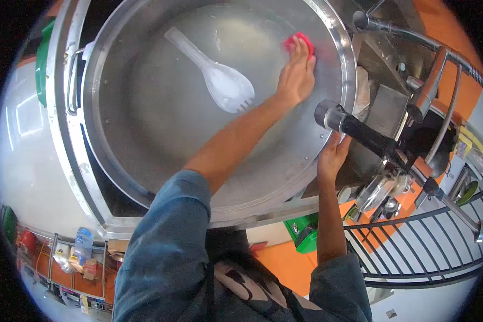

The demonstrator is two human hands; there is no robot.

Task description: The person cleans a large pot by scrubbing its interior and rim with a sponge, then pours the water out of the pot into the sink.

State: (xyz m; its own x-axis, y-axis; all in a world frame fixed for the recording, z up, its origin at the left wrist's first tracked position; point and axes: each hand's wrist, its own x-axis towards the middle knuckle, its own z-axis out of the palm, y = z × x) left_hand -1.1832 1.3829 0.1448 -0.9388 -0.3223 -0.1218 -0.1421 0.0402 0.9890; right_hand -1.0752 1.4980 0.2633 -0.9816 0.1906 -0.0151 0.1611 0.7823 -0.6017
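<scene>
The red cloth (298,42) lies inside the large metal pot (349,70), in its far right part, near the side wall. The left hand (297,75) is over it, back upward, with the fingers close together and pointing away from the body; they press on the cloth, which is bunched beneath and around the fingertips. The left forearm runs diagonally over the pot's near side, from lower left to upper right, and the wrist is nearly straight. The blue-grey sleeve ends near the elbow.

Left of that hand, the white slotted spoon (226,87) lies in the pot's cloudy water (161,107), its handle toward the far left edge and its slotted end toward the left forearm.

The right hand (334,153) is outside the pot, just beside the right rim on the near side. Its forearm rises almost straight from the body, the fingers pointing away from it. The black-handled tap head (330,115) hides the fingertips, so whether they pinch anything cannot be told.

Farther out, a metal frame (64,139) stands along the pot's left side. Green plastic (305,233) shows beyond the near right edge, and a dark barred rack (418,241) curves at lower right.
</scene>
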